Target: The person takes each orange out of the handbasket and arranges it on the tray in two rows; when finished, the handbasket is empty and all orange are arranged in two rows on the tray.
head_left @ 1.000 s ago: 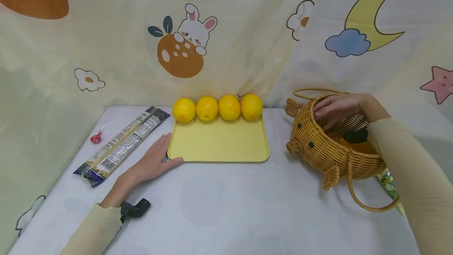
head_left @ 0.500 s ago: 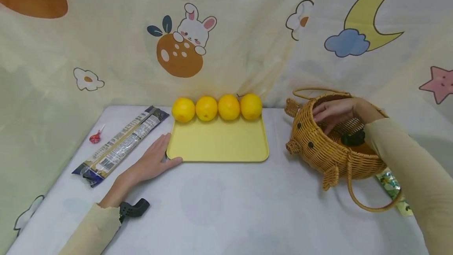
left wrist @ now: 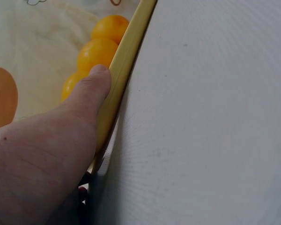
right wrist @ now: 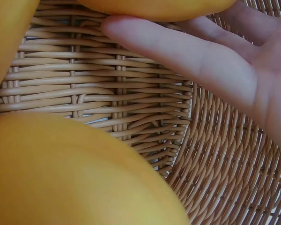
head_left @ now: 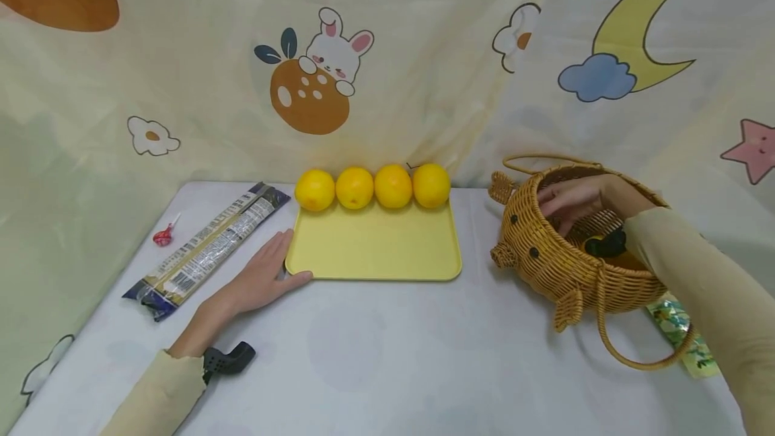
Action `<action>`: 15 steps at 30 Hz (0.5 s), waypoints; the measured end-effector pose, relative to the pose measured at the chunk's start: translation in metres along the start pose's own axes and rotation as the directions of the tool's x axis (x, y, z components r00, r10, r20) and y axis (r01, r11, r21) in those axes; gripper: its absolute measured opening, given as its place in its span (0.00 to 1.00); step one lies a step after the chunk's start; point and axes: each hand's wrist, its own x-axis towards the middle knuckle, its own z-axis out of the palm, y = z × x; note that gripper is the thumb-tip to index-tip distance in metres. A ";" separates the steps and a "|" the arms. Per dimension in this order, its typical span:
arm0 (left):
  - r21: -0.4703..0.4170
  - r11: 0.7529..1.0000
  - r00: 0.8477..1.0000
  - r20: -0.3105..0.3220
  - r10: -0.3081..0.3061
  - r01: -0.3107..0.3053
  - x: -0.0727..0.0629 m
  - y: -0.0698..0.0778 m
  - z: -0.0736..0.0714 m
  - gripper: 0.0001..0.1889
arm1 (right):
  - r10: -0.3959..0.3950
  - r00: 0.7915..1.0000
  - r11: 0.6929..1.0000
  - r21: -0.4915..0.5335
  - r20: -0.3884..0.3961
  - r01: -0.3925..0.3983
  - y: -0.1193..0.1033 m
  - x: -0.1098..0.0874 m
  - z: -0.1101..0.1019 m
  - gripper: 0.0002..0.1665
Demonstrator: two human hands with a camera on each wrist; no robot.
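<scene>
My left hand (head_left: 257,281) rests against the left edge of a yellow tray (head_left: 372,241), fingers straight, with the thumb over its near-left corner. The left wrist view shows that thumb (left wrist: 91,91) lying along the tray's rim. Several oranges (head_left: 315,190) stand in a row along the tray's far side. My right hand (head_left: 572,199) reaches inside a wicker basket (head_left: 563,254) with an animal face. Within it, the thumb and fingers are around an orange (right wrist: 164,6), mostly cut off by the frame. Another orange (right wrist: 75,173) lies lower in the basket.
Left of the tray lies a long snack packet (head_left: 212,247), with a red-wrapped lollipop (head_left: 163,235) beside it. A green patterned packet (head_left: 678,328) lies partly behind the basket. The basket's near handle (head_left: 642,362) loops out over the table.
My right hand has shifted slightly within the basket, and its forearm has swung a little right, showing more of the green packet. The left hand and the tray stay in place.
</scene>
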 end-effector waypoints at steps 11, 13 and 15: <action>0.000 1.000 1.000 0.007 -0.006 0.006 0.001 0.001 0.001 0.57 | 0.012 1.000 1.000 0.015 0.013 -0.013 0.003 0.002 -0.003 0.21; 0.007 1.000 1.000 0.004 -0.008 0.008 0.002 0.000 0.001 0.57 | 0.024 1.000 1.000 0.007 -0.006 -0.024 0.002 0.002 -0.003 0.25; 0.010 1.000 1.000 0.000 -0.008 0.008 0.002 0.000 0.001 0.57 | 0.033 0.999 0.999 -0.004 -0.024 -0.033 0.001 0.003 -0.001 0.30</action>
